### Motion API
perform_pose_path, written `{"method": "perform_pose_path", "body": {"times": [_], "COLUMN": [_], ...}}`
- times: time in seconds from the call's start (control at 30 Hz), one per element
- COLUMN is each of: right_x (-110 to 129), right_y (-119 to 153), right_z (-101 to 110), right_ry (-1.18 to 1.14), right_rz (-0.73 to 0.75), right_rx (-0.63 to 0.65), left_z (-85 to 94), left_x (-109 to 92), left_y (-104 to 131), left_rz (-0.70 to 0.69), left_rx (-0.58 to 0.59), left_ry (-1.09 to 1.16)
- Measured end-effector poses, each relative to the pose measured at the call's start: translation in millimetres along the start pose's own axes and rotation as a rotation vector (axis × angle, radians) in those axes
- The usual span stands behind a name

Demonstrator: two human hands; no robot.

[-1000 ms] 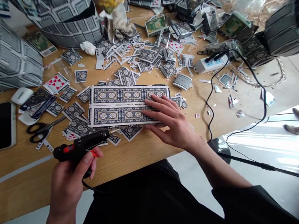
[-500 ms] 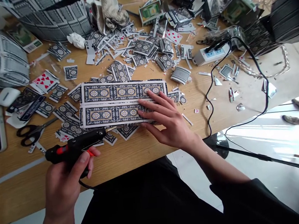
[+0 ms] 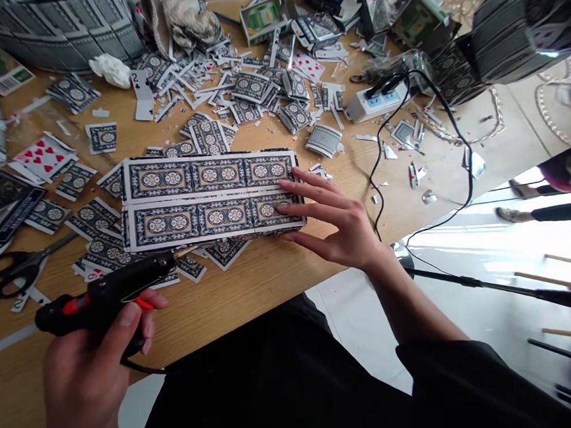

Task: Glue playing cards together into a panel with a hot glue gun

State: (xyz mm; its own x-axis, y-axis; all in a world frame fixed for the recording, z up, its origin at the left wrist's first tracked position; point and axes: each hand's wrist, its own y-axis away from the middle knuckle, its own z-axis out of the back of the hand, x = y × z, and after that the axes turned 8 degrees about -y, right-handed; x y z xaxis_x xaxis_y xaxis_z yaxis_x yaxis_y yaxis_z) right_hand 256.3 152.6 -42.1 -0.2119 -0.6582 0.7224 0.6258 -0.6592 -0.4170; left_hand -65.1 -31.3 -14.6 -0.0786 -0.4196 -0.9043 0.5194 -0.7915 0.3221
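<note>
My left hand is wrapped round the handle of a black hot glue gun with an orange trigger. The gun's nozzle points right, close to the near edge of a long panel of playing cards; whether it touches cannot be told. Two rows of patterned card backs make up this panel, and it lies flat over loose cards. My right hand rests on the panel's right end, fingers spread, thumb by the near edge. Black-handled scissors lie to the left of the panel.
Card scraps cover the table behind the panel. Curved card-covered pieces stand at the back left. A white power strip with a black cable sits at right. Beyond the table's right side, another person's legs show.
The view has shifted right, so the table things appear farther left. My right hand has slid toward the panel's right end, uncovering more cards. The glue gun stays by the near edge.
</note>
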Motion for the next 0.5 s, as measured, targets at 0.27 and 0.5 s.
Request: {"method": "perform_pose_path", "body": {"times": [0.27, 0.5], "right_x": [-9.0, -12.6], "right_y": [6.2, 9.7], "right_z": [-5.9, -10.9], "right_ry": [-0.111, -0.123], "right_rz": [0.007, 0.005], "right_rx": [-0.056, -0.067], "left_z": [-14.8, -24.8], "left_x": [-12.5, -12.9], "left_y": [3.2, 1.6], "left_rz": [-0.002, 0.025], "left_rx": [0.006, 0.02], "left_ry": [-0.067, -0.048]}}
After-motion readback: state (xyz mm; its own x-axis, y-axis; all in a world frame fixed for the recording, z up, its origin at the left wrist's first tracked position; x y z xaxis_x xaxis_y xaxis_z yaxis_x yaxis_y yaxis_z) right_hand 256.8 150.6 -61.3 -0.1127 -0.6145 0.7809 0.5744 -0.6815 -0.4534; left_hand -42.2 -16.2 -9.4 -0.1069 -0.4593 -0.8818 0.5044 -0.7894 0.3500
